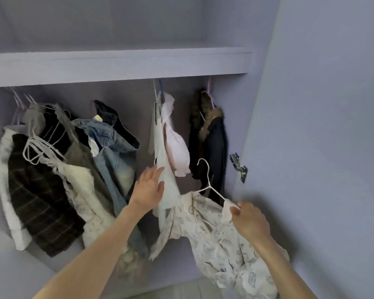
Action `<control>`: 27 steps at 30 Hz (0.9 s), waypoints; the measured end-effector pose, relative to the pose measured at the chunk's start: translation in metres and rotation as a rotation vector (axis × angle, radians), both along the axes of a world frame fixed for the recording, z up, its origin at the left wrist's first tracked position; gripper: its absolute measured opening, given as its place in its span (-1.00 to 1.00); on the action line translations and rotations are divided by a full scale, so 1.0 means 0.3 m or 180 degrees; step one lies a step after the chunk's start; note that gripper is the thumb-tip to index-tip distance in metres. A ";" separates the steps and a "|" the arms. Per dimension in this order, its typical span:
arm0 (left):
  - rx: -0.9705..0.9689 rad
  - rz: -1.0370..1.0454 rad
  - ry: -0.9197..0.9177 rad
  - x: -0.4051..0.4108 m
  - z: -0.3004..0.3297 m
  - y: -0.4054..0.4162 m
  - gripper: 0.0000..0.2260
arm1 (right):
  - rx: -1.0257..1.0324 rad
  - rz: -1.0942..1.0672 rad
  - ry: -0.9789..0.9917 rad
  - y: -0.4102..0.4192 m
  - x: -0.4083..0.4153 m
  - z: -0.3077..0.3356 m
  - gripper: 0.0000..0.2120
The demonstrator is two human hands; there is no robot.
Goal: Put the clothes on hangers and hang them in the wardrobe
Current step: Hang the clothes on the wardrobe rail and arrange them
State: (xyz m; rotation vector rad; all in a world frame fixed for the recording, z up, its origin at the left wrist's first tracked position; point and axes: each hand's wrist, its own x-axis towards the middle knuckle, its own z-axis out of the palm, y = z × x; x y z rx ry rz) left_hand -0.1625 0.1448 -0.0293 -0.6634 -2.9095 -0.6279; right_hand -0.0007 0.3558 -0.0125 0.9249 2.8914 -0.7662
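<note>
The wardrobe (311, 104) carries clothes hung under its shelf (117, 63): a plaid coat (41, 195) and jeans (112, 152) at left, a dark jacket (212, 143) near the right wall.

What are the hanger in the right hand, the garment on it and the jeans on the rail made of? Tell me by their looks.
Hanger: thin white wire, likely plastic-coated metal, judging by its slim, smooth, matte line. Garment: soft, light woven cloth, cream with a grey print; it drapes and creases, perhaps cotton. Jeans: faded blue denim, thick, with stitched seams and a waistband.
</note>
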 end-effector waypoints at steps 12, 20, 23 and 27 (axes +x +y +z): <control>-0.1347 -0.0941 0.0997 -0.338 0.084 0.235 -0.47 | -0.1617 -0.0861 0.1171 0.002 -0.040 -0.001 -0.81; -0.1510 -0.0911 0.1371 -0.443 0.107 0.265 -0.59 | -0.1625 -0.0990 0.1451 -0.043 -0.145 -0.020 -0.76; -0.1135 -0.0723 0.1392 -0.473 0.078 0.197 -0.69 | -0.1474 -0.0834 0.1470 -0.051 -0.204 -0.020 -0.76; -0.1115 -0.0297 0.1195 -0.481 0.068 0.111 -0.81 | -0.1582 -0.0801 0.1610 -0.062 -0.300 -0.007 -0.79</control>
